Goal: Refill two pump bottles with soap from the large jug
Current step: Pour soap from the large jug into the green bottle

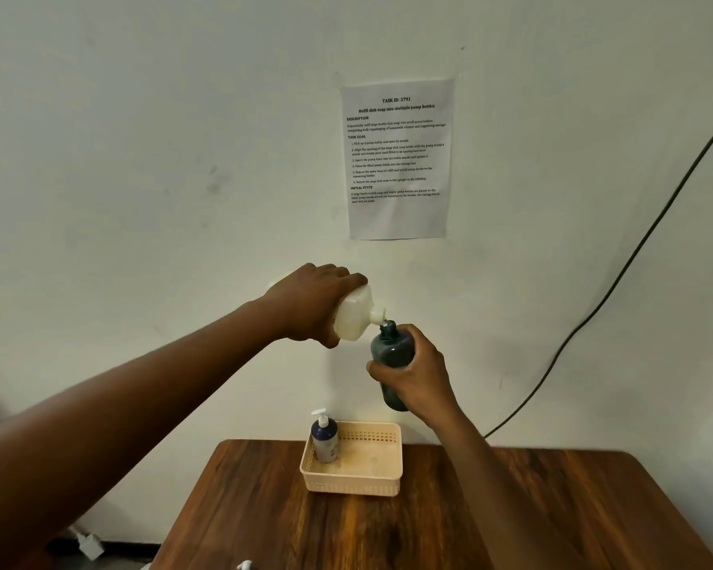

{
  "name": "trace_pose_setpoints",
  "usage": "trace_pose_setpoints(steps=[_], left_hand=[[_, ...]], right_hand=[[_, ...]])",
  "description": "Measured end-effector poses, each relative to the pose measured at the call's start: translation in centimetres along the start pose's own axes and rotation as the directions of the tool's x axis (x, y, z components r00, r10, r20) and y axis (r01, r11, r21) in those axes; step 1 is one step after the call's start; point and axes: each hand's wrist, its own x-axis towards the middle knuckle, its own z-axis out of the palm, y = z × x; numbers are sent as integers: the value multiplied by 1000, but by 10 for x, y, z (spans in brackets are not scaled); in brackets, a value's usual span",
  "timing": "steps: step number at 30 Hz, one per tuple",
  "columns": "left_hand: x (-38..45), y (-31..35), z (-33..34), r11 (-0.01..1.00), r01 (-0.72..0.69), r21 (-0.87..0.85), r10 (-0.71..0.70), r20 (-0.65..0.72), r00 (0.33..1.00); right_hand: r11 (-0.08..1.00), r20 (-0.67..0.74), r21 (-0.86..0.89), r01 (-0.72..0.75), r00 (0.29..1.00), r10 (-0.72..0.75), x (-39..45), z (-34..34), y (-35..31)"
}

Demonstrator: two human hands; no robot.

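**Second bottle being filled in mid-air**

The left hand (309,304) grips the white jug (353,316), tipped so its spout sits at the open neck of the dark bottle (392,351). The right hand (412,376) grips that bottle around its middle, holding it up above the counter (429,528), slightly tilted toward the jug. This looks like the pour into the second bottle; the fill level is hidden by the dark plastic.

One bottle with its pump (325,438) fitted already stands in the basket (355,483), in the corner at about 10 o'clock, so roughly half the job seems done.

Next, the jug needs righting once the bottle is full enough, then a pump head screwed on. A white piece at the frame's 6 o'clock edge (244,564) may be that pump; I cannot tell.

Nothing blocks the basket's free space. The main risk is a drip, as both vessels hang unsupported. A paper sheet (398,158) and a cable (618,277) are on the wall.
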Motion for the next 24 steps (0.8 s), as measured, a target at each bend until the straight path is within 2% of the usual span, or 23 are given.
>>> trace_pose_setpoints(steps=[24], left_hand=[[0,1,-12,999,-25,45,25,5,1000]], right_hand=[[1000,-8,-25,16,1000,-16,-2,-2,-8]])
